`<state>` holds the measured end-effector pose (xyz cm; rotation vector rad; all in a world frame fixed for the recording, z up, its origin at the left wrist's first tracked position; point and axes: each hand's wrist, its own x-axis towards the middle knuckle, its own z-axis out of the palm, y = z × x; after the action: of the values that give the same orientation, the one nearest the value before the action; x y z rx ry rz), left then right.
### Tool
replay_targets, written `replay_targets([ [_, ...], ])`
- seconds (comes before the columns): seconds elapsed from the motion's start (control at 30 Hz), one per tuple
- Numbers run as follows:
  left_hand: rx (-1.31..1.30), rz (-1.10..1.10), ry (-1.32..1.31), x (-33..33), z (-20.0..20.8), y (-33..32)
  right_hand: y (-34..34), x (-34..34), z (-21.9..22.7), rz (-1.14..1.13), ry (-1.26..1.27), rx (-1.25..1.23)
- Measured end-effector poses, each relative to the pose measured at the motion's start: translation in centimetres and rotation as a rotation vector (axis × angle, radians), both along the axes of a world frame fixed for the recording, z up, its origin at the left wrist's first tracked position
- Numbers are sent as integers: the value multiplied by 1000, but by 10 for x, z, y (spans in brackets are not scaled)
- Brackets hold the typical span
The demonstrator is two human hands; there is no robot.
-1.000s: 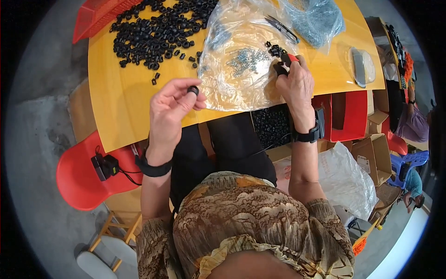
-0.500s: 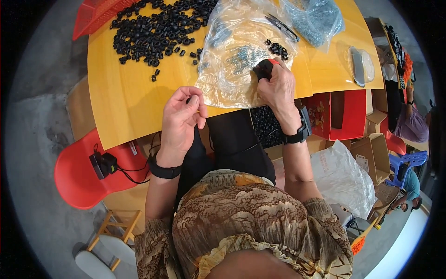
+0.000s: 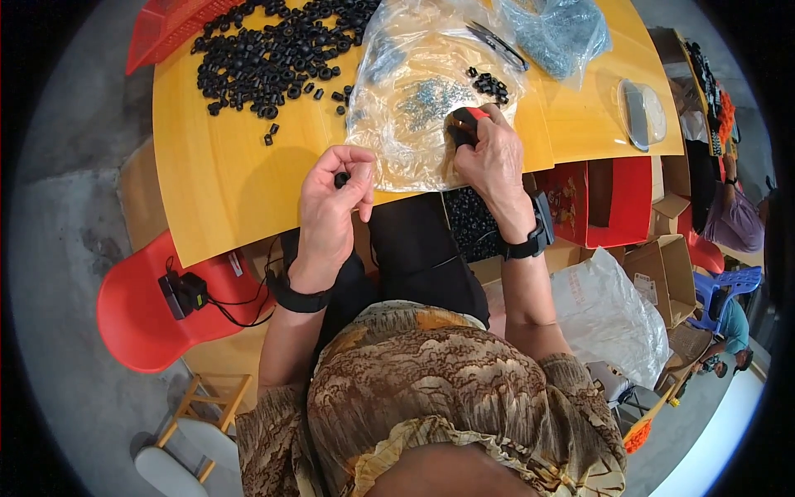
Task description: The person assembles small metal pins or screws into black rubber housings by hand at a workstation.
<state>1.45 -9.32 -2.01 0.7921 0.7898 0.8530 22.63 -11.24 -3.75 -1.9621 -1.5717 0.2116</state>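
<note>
A small black ring-like part (image 3: 341, 179) sits in the curled fingers of my left hand (image 3: 331, 203), just off the table's near edge. My right hand (image 3: 494, 161) is closed around a black and red hand tool (image 3: 465, 126); my fingers hide much of it, so its exact kind is unclear. Beneath the tool a clear plastic bag (image 3: 397, 149) lies flat on the table. On the bag rest a scatter of small silvery pieces (image 3: 435, 101), a little group of black parts (image 3: 490, 87) and dark-handled tweezers or snips (image 3: 497, 45).
Many black ring-like parts (image 3: 273, 70) spread over the yellow table (image 3: 195, 182), beside a red basket (image 3: 170, 33). Another bag of silvery pieces (image 3: 563, 37) and a clear plastic lid (image 3: 642, 116) lie to the right. Below stand a red box (image 3: 617, 199) and a red chair (image 3: 137, 306).
My left hand has moved slightly right, and the black part in its fingers shows more plainly. My right hand and its tool have shifted a little left.
</note>
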Motion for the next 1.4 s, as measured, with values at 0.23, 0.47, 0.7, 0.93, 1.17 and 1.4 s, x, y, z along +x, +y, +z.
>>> replay_targets([
  [0.23,-100,6,-155,3,3,-6,0,-1,-5,32,-31,59],
  [0.47,-30,-50,-119,3,3,-12,-4,-1,4,12,110,234],
  [0.7,142,-60,-38,4,10,-19,-33,-20,41,187,531,204],
  [0.93,220,-79,-28,-3,17,-29,-51,-36,49,362,711,116],
  [1.17,336,-79,14,-9,21,-31,-55,-41,55,377,678,137],
  [1.4,283,-77,65,-7,25,-42,-58,-44,58,462,553,203],
])
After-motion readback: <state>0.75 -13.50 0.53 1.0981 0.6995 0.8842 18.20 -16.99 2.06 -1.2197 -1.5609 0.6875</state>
